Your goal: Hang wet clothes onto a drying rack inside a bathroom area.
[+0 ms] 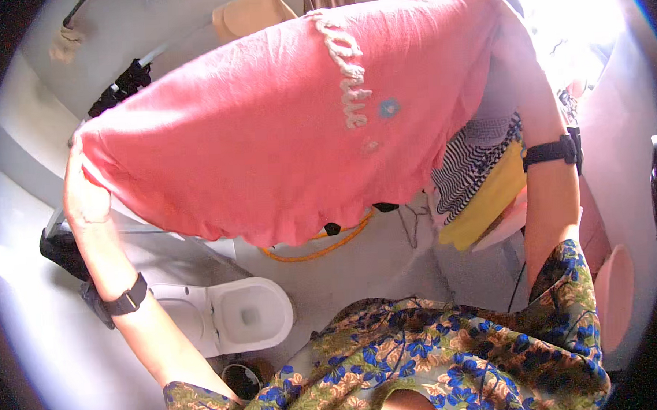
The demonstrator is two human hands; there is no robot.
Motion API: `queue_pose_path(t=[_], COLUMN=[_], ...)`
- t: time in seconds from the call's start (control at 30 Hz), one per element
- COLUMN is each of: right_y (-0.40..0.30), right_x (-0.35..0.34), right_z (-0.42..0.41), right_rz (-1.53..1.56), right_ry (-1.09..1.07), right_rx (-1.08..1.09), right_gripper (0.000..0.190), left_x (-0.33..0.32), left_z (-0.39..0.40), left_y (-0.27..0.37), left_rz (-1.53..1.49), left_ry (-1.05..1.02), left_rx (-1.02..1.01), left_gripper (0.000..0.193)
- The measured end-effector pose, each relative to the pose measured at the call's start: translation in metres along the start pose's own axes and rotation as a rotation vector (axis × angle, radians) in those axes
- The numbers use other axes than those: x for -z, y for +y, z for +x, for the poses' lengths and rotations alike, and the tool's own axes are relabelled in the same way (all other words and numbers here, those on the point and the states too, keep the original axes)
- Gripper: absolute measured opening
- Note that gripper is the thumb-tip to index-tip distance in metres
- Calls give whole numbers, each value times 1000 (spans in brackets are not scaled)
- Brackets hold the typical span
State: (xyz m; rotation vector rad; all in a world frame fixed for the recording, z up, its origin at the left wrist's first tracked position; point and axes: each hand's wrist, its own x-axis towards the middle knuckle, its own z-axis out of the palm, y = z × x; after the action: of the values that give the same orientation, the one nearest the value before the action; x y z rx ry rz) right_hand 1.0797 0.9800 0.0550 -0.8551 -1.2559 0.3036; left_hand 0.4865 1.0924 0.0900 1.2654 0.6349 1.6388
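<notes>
A pink knit garment [270, 136] is stretched out in front of me, with raised white lettering and a small blue flower on it. Its left end is gripped by my left hand [88, 190], whose fingers are partly behind the cloth. My right hand [506, 18] holds the far upper-right end, beside a small dark hook; strong glare washes out its fingers. The lower edge of the garment is wavy and hangs free. A black strap circles each of my forearms.
A white toilet [251, 315] with its lid up stands below left. Striped cloth [464, 169] and yellow cloth [487, 198] hang at right, near my right forearm. An orange hoop [308, 255] shows under the garment. A pink basin [615, 297] is at far right.
</notes>
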Motion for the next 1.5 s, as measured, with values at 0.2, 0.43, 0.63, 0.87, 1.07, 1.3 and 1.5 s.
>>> queue_pose_path(t=[0.2, 0.43, 0.63, 0.87, 1.07, 1.3, 1.5], right_y=[4, 20, 72, 128, 183, 184, 172], right_x=[24, 28, 21, 2, 5, 31, 42], right_z=[-5, -16, -59, -120, -155, -185, -215], right_rz=[-79, -148, -25, 7, -195, -297, 175], right_ry=[-38, -85, -157, -176, -216, -221, -30], right_rx=[-43, -189, -588, -712, -499, -784, -967], right_gripper=[35, 37, 41, 52, 57, 43, 62], left_x=[12, -11, -19, -13, -3, 13, 19], left_z=[-16, -47, -98, -121, -156, -189, -220], left_y=[-33, -44, -115, -191, -234, -240, -229], left_rz=[11, 325, 376, 141, 266, 203, 283], left_ry=[260, 209, 88, 94, 148, 195, 212], left_rx=[17, -177, -42, 260, 254, 472, 456], left_gripper=[26, 30, 35, 42, 42, 29, 13])
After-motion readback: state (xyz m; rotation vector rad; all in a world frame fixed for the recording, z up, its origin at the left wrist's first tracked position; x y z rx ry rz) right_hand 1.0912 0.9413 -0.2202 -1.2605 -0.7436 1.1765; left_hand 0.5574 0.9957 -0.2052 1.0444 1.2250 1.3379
